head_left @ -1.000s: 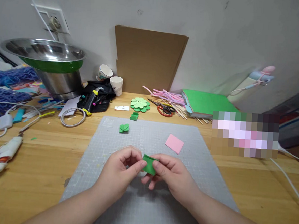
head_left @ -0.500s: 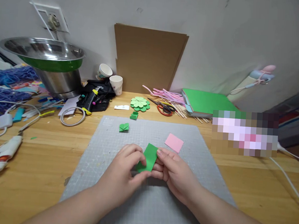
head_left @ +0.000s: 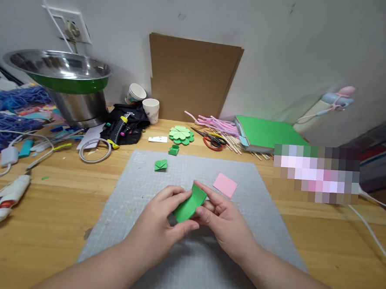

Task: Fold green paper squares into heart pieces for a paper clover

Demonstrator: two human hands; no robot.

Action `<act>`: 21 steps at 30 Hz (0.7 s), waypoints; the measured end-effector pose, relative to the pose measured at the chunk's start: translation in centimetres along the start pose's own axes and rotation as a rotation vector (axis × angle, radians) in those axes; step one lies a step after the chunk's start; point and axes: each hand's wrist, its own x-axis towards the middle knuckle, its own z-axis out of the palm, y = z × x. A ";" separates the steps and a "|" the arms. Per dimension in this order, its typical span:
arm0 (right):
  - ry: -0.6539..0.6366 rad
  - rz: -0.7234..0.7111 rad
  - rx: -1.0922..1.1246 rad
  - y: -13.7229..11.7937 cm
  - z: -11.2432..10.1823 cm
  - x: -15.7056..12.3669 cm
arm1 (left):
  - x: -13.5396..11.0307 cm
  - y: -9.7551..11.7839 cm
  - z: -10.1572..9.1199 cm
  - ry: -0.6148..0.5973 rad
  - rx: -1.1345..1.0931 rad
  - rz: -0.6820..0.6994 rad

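A small sheet of green paper (head_left: 189,204) is held between both hands above the grey cutting mat (head_left: 130,254), tilted and slightly bent. My left hand (head_left: 167,215) grips its left side, fingers on the upper edge and thumb at the lower edge. On its right side, my right hand (head_left: 223,218) closes round the edge, index finger stretched along the top corner and thumb at the lower right. A pink paper rectangle (head_left: 225,185) lies on the mat beyond my right hand. Farther left rest a folded green paper heart (head_left: 161,164) and another small folded green piece (head_left: 173,150).
Behind the mat are layered green paper petals (head_left: 181,135), scissors (head_left: 214,140), pink stems (head_left: 214,122) and a green-covered book (head_left: 272,134). At left stand a metal bowl (head_left: 57,68), a utility knife (head_left: 118,131), a tape roll (head_left: 95,150) and a white glue gun (head_left: 6,200).
The green paper has turned and bent a little in my hands. My right index finger now extends along its top corner, and the right thumb has moved lower on the edge.
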 end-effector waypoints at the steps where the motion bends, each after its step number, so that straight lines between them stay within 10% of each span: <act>1: 0.010 -0.016 -0.019 0.0 0.0 0.0 | 0.0 0.1 0.0 0.007 -0.008 -0.004; 14: -0.026 -0.104 -0.117 0.0 -0.4 0.2 | 0.2 -0.1 0.6 0.044 -0.586 -0.224; 21: -0.025 -0.135 -0.190 0.0 -0.5 0.2 | 0.2 0.0 0.4 0.035 -0.426 -0.152</act>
